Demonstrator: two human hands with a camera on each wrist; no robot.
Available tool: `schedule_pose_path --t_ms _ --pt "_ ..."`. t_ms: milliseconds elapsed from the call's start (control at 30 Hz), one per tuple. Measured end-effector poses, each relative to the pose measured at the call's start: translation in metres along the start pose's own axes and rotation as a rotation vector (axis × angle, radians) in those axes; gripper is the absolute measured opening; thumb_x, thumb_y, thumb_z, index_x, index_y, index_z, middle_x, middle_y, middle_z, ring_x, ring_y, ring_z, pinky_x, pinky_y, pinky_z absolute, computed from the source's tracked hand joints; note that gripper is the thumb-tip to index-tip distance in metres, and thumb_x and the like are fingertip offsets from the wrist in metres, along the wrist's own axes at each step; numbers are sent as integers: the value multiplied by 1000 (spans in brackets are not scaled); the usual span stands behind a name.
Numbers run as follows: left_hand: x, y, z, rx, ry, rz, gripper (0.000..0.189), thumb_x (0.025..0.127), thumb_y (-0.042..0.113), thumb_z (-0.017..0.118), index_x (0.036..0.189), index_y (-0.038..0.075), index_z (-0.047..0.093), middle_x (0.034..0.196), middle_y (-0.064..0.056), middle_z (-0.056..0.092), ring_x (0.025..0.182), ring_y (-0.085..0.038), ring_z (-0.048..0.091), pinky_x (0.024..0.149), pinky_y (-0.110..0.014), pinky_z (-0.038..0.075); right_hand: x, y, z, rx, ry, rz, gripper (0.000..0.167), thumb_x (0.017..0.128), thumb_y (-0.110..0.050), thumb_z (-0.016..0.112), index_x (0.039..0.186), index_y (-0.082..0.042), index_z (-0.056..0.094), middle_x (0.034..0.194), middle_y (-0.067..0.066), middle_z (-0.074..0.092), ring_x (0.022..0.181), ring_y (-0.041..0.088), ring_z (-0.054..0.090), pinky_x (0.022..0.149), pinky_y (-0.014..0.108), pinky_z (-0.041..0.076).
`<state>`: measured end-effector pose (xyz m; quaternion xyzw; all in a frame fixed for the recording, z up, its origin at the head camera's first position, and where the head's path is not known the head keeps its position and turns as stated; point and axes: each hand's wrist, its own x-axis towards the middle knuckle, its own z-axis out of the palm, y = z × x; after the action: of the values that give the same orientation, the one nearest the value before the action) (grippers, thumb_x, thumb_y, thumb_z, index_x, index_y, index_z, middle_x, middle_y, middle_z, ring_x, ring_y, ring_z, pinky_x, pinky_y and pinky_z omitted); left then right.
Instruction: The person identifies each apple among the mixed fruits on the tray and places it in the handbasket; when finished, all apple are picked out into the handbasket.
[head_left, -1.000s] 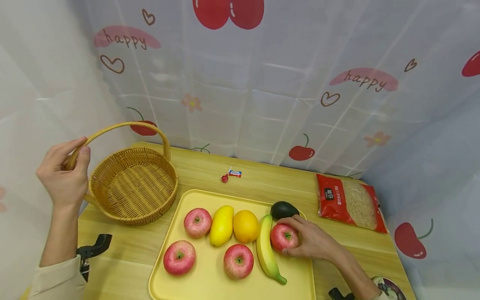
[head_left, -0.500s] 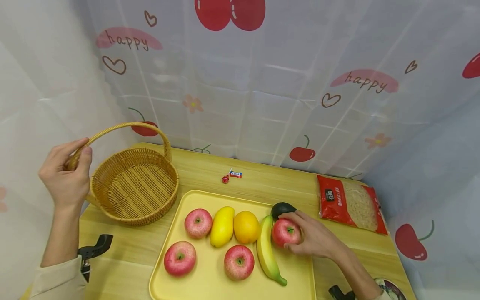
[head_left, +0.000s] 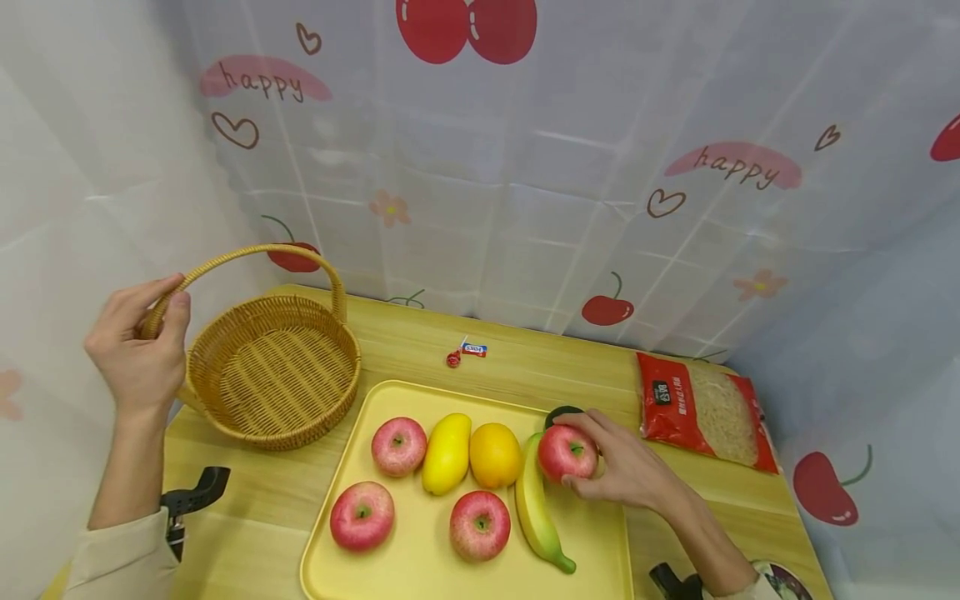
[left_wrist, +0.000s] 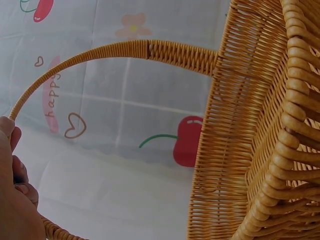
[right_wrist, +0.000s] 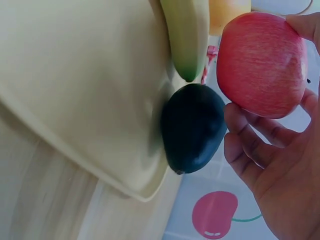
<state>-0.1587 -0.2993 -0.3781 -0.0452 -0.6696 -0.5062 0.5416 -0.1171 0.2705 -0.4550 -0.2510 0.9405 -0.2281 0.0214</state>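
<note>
A red apple (head_left: 567,454) is held between the thumb and fingers of my right hand (head_left: 626,461), above the right part of the yellow tray (head_left: 420,571). In the right wrist view the apple (right_wrist: 262,65) hangs clear of the tray, beside a dark green avocado (right_wrist: 193,128). From the head, the hand and apple partly cover the avocado. Over on the left, my left hand (head_left: 142,337) grips the arched handle of a round wicker basket (head_left: 288,375), whose inside shows bare weave. The left wrist view shows the handle (left_wrist: 100,52) rising from the basket wall.
On the tray lie a banana (head_left: 536,508), an orange (head_left: 495,455), a yellow mango (head_left: 447,454) and several more apples (head_left: 480,525). Behind it are a lollipop (head_left: 454,357) and a small wrapped sweet (head_left: 475,349). A red food packet (head_left: 705,408) lies at the right, before a printed curtain.
My right hand has raised the apple off the tray, and it now covers more of the avocado. My left hand keeps its grip on the basket handle. The view has shifted slightly.
</note>
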Motion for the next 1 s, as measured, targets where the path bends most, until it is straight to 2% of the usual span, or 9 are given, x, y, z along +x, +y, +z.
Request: schedule_pose_path --t_ms 200,333,467,800,1000 --pt "1 0 1 4 6 5 15 86 2 75 99 -5 78 96 -11 74 80 -3 57 57 -5 35 8 -7 0 -10 22 -31 72 72 -54 83 137 -40 55 118 -25 53 93 0 56 73 25 54" --pt "1 0 1 0 5 3 15 86 2 75 100 -5 78 96 -11 74 83 -4 59 58 -4 37 13 -12 0 9 27 -51 70 73 -52 84 135 -43 53 122 -25 54 98 -1 56 79 28 55" --pt "1 0 0 4 8 5 15 86 2 75 99 -6 78 96 -10 74 81 -4 58 58 -5 36 17 -17 1 28 23 -62 69 73 -53 84 134 -47 50 119 -25 54 98 -1 56 81 30 55" --pt "0 -9 -2 12 -18 -7 15 87 2 74 100 -4 78 95 -10 74 82 -4 60 56 -4 38 28 -27 1 49 11 -89 68 73 -50 84 133 -49 51 113 -25 54 90 1 56 74 25 53" --pt "0 -7 -2 18 -15 -9 15 87 2 74 101 -4 78 96 -13 74 84 -5 62 57 -4 39 39 -35 1 32 0 -99 68 74 -53 82 134 -49 50 114 -26 53 91 0 56 76 26 53"
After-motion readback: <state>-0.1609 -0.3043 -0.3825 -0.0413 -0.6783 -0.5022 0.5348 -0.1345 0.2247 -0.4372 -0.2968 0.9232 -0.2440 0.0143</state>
